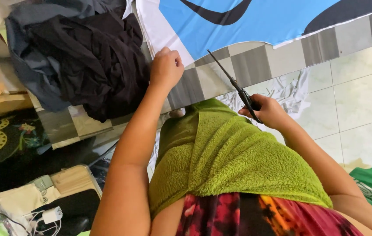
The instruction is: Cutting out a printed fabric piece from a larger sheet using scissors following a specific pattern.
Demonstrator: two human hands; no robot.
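Left hand [166, 67]: my fist is closed, knuckles pinning the white edge of the blue cloth [256, 22] flat on the worktop [256, 65], so it won't slide.
Right hand [267, 111]: wrapped around scissors [236, 85], blades nearly closed, tip aimed at that cloth edge.
Black clothes pile [89, 61]: left of the cloth, off the cutting line.
Green towel [234, 157]: over my lap, below the cloth.

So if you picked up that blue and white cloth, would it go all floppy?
Probably floppy: the blue and white cloth lies flat and thin over the checked table. It looks light, and perhaps smooth enough to slide, which may be why the left hand presses it.
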